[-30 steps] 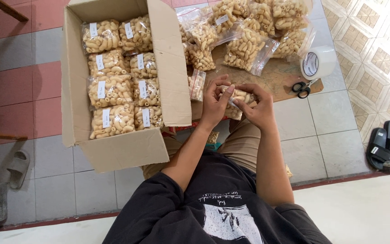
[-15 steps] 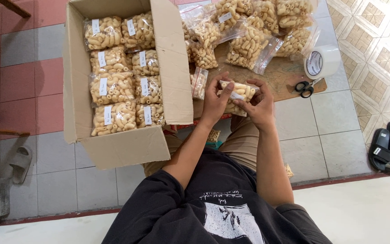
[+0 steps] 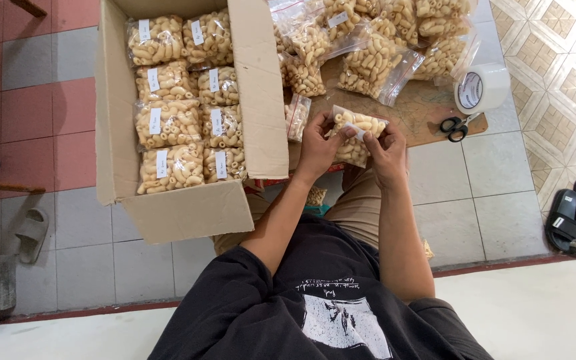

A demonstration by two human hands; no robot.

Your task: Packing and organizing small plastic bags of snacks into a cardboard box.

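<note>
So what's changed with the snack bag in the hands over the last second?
Both hands, left hand and right hand, have kept hold of the small clear bag of snacks and turned it, so more of it now shows above the fingers, with a white label between the thumbs. The cardboard box of packed bags, the tape roll and the scissors lie as they were.
</note>
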